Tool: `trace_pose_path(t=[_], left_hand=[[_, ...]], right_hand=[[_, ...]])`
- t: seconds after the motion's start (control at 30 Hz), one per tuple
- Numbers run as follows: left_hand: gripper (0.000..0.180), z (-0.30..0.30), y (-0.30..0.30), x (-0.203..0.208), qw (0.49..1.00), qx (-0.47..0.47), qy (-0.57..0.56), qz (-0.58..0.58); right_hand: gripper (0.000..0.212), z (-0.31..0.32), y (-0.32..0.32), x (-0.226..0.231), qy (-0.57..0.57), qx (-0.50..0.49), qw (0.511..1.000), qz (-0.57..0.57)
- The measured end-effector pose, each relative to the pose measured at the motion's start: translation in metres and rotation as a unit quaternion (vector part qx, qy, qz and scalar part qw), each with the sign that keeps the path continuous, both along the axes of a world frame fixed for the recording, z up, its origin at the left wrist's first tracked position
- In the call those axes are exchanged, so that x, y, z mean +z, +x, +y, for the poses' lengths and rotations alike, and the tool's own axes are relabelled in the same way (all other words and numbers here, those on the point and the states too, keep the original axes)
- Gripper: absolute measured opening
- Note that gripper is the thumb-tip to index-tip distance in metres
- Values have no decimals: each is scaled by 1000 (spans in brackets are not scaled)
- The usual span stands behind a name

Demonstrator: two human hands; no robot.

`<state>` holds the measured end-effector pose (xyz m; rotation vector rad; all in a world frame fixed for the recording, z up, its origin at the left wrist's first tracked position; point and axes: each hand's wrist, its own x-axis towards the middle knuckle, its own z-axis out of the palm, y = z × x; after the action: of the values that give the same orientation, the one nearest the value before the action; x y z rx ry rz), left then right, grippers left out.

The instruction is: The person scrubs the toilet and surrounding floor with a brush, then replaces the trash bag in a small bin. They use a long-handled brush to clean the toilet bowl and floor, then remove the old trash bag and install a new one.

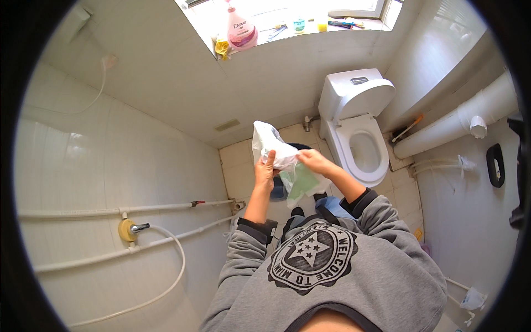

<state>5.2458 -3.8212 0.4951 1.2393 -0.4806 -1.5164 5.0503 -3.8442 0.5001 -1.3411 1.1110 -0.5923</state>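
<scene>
My left hand (266, 169) is closed round the lower part of a crumpled white plastic bag (269, 139), thumb on top. The bag bulges up and away from me, and what is inside it, if anything, is hidden. My right hand (313, 161) pinches the bag's right edge. Below both hands hangs a thin, light green plastic sheet or bag (301, 182), partly see-through, joined to or bunched with the white one; I cannot tell which. Behind them, a dark blue bin or bucket (278, 191) shows in part on the floor.
A white toilet (362, 149) with its lid up stands at the right. Toiletries, including a pink pump bottle (241, 29), line the windowsill. White pipes and a yellow shower valve (128, 229) run along the left wall; a thick white pipe (459, 124) crosses the right.
</scene>
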Motion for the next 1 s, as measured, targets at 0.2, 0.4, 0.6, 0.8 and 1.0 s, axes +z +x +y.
trace_pose_path(t=[0.2,0.4,0.6,0.8,1.0], left_hand=[[26,35,82,-72,905,51,-43,-421],[36,80,140,-112,937,-7,235,-259],[76,32,69,-26,894,-52,-159,-417],[32,-4,0,4,815,-77,-249,-517],[31,-15,54,-46,934,37,-27,-354]], right_hand=[[24,-39,-33,-32,222,-452,816,-283],[27,-50,-42,-51,99,-454,846,-262],[21,-34,9,6,-47,-189,975,-107],[21,-20,29,69,-193,12,981,26],[27,-14,-16,27,-386,20,813,436]])
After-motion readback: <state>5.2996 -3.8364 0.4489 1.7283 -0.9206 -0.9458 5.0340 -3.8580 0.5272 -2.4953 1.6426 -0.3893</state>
